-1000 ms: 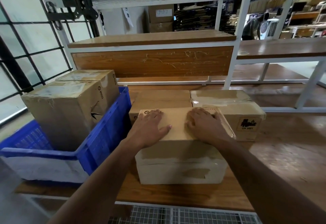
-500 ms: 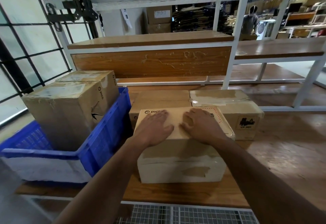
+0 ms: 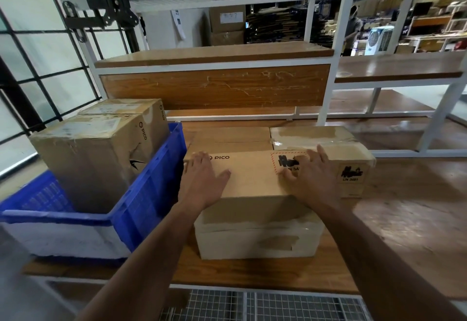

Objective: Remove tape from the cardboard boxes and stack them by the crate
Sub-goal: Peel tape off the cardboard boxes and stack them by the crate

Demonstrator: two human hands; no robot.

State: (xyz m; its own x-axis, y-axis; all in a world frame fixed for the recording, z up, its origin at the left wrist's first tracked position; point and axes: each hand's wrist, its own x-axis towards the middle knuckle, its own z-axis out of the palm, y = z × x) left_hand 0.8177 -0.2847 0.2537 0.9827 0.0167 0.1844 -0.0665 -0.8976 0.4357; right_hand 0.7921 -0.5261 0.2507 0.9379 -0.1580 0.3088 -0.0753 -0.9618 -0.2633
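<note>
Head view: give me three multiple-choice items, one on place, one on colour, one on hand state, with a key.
1. Where do the two upright PICO boxes stand?
A. in the crate
B. on the upper shelf
C. on the floor

2. What colour is the crate?
A. green
B. blue
C. red

3. How do the left hand and right hand meet the front box?
A. both flat on its top
B. both hold it in the air
C. neither touches it

Key: 1 A, the crate's walls surround their bases; 2 B, its plastic walls are blue; 3 A, the fingers lie straight on the top, the box resting on the table.
</note>
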